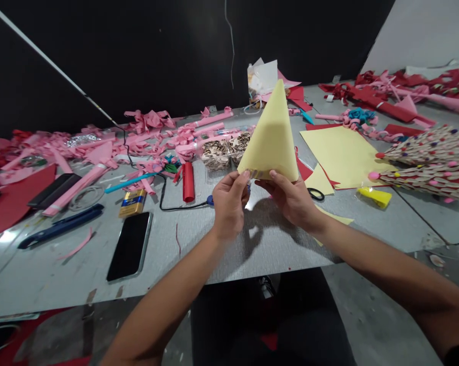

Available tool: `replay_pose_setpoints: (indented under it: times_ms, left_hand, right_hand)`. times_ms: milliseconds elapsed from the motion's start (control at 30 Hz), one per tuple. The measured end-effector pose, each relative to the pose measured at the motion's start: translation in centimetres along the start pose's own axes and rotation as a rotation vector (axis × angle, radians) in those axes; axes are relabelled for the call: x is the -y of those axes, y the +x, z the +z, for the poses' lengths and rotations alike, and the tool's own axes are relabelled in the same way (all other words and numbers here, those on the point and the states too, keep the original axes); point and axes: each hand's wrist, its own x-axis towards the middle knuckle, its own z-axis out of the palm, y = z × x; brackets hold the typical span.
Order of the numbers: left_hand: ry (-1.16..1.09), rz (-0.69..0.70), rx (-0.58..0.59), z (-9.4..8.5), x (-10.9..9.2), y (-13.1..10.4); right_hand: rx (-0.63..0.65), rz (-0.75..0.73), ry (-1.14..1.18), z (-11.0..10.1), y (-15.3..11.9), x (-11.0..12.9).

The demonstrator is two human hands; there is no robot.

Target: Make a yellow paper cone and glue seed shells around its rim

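A pale yellow paper cone (273, 134) is held up over the table with its tip pointing upward. My left hand (231, 206) pinches its lower left corner between thumb and fingers. At the bottom edge, right of the middle, my right hand (292, 201) grips it, the thumb in front and the fingers behind or beneath. Just behind the cone lies a clear pack of small wooden cutouts (218, 152), partly covered by it. To the right rest a large yellow paper sheet (338, 152) and a black scissor handle (316, 194), the rest of which is hidden.
A phone (130, 246), a gold and blue pack (133, 202), a blue stapler-like tool (61, 226) and a red roll (188, 183) lie on the left. Pink paper scraps (149, 122) line the back. Decorated cones (428, 178) lie at right, near a yellow balloon-like piece (374, 197).
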Motion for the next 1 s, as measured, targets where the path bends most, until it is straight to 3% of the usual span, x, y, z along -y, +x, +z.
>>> replay_pose_setpoints:
  times_ms: [1000]
  left_hand:
    - [-0.003, 0.043, 0.015, -0.42, 0.80, 0.65]
  right_hand:
    - [0.031, 0.026, 0.038, -0.17, 0.04, 0.14]
